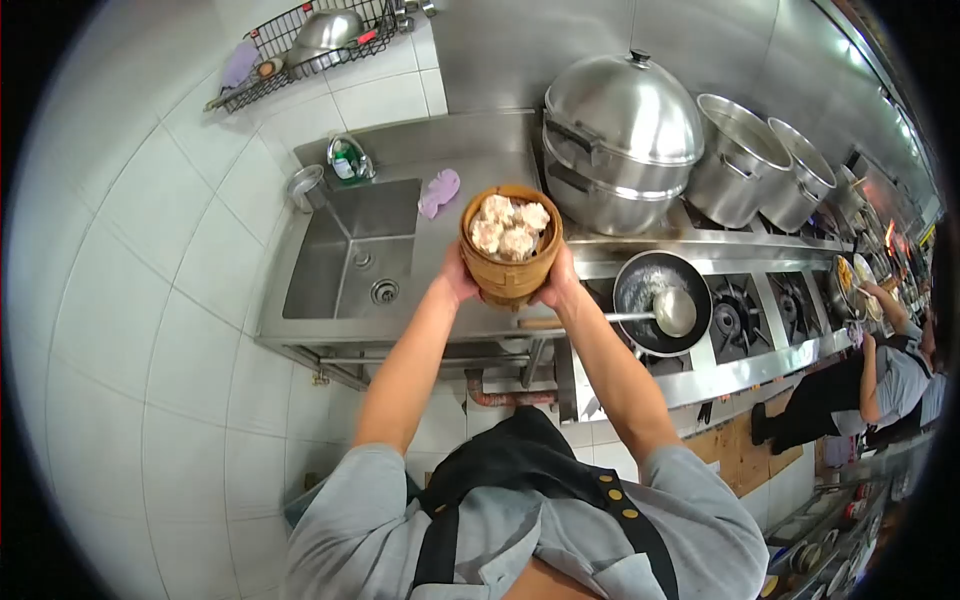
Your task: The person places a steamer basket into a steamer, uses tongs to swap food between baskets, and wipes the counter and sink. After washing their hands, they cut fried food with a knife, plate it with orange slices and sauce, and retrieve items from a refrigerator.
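Note:
Between both hands I hold a stack of round bamboo steamer baskets (508, 275) in front of the sink counter. Several pale, crinkled dumplings (515, 241) sit in the uncovered top basket. My left hand (458, 277) grips the left side of the stack, and my right hand (562, 277) grips the right side. Fingers on the far side and underneath are partly hidden by the baskets. To the right of my right hand, a black wok (637, 283) rests on the stove with a large ladle (674, 311) in it. The ladle's handle reaches toward my right forearm.
A steel sink (350, 255) lies left, with a purple cloth (439, 192) on its counter. Behind the wok stand a large domed steamer pot (625, 130) and tall stockpots (738, 160). Burners (735, 315) run rightward. A co-worker (850, 385) stands at the far right. A wire rack (310, 50) hangs above.

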A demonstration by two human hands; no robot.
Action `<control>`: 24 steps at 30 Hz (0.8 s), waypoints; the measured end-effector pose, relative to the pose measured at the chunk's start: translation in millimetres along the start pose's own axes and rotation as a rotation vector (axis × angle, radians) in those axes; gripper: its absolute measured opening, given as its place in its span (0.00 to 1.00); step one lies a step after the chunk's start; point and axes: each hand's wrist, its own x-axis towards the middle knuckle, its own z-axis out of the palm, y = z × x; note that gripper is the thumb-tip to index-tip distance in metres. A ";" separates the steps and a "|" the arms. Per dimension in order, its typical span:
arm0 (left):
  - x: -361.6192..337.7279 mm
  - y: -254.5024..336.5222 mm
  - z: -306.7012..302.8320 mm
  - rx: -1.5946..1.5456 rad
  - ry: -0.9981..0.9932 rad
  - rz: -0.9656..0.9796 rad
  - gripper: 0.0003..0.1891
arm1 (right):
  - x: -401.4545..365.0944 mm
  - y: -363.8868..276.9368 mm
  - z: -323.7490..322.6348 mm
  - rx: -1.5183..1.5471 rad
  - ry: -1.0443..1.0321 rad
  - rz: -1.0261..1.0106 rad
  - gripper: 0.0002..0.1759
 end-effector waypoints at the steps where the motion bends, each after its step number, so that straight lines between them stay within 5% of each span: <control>1: 15.7 -3.1 -8.6 0.011 0.054 -0.023 0.31 | 14.2 -2.0 -7.1 -0.013 0.006 -0.040 0.36; 5: 59.8 -21.2 -44.7 -0.140 0.079 -0.136 0.31 | 50.5 -4.0 -37.5 -0.088 0.214 0.084 0.38; 9: 98.3 -34.2 -91.5 -0.139 0.035 -0.242 0.31 | 71.0 -2.1 -46.3 -0.061 0.269 -0.010 0.42; 15: 103.5 -20.0 -81.2 -0.067 0.022 -0.350 0.29 | 103.0 23.9 -92.1 -0.177 0.443 -0.005 0.37; 19: 115.7 -29.9 -104.5 -0.112 0.015 -0.444 0.27 | 96.5 35.3 -94.3 -0.334 0.771 -0.079 0.36; 21: 123.9 -15.0 -136.7 0.063 0.170 -0.346 0.28 | 74.9 30.6 -77.6 -0.449 0.818 -0.227 0.33; 22: 142.8 6.1 -146.3 0.217 0.469 -0.232 0.29 | 60.2 24.8 -63.3 -0.631 0.854 -0.344 0.31; 24: 177.8 76.3 -116.4 0.583 0.460 0.150 0.26 | 44.4 27.0 -47.4 -0.997 0.900 -0.547 0.28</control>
